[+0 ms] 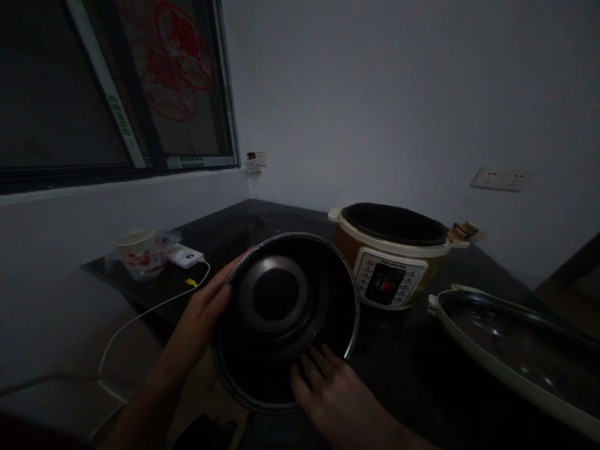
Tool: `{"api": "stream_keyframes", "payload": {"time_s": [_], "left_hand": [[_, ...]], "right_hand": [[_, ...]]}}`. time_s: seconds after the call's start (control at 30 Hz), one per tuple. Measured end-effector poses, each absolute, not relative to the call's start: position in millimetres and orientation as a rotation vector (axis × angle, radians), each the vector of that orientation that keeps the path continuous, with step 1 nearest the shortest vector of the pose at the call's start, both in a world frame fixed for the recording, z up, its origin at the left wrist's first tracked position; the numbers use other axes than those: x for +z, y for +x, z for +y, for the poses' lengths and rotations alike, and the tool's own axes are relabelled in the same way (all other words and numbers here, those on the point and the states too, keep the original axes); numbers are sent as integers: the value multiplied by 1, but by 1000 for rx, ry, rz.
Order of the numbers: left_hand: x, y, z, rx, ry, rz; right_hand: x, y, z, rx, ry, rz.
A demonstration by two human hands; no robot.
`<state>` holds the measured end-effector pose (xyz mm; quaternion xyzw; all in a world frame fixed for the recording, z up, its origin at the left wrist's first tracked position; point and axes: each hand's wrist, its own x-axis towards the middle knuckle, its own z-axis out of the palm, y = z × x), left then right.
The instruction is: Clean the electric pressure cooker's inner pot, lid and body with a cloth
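A dark inner pot [323, 300] is tilted toward me, its round opening and shiny ringed bottom showing. My left hand [210, 306] is closed on the rim at the left side, thumb at the edge and fingers behind the wall. At the lower right, my right hand [323, 381] reaches over the rim with bent fingers against the inner wall; a ring shows on one finger. Its fingertips are partly lost in the dark. Behind the pot stands an electric pressure cooker [391, 275], lidless, with a black inside and a button panel.
A large oval lid [469, 350] lies at the right on the dark countertop [394, 350]. To the left are a cup in a plastic bag [140, 253] and a white charger [185, 255] with a trailing cable [140, 312]. Walls and a window [154, 81] bound the counter.
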<state>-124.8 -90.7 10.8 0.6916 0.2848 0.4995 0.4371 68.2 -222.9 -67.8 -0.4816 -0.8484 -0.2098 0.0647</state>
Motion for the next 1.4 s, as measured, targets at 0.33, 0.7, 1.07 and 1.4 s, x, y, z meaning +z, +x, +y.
{"api": "stream_keyframes", "payload": {"time_s": [0.33, 0.7, 1.07, 1.4], "left_hand": [[-3, -116, -108, 1293, 1511, 748], [-18, -121, -120, 1223, 1598, 596], [-30, -100, -143, 1296, 1530, 683], [-28, -99, -143, 1267, 1541, 675]], "right_hand": [[-57, 82, -219, -259, -1688, -2542], [2, 114, -228, 759, -1471, -2054], [-18, 79, -167, -186, -2028, -1982], [-19, 104, -143, 320, -1993, -1782]]}}
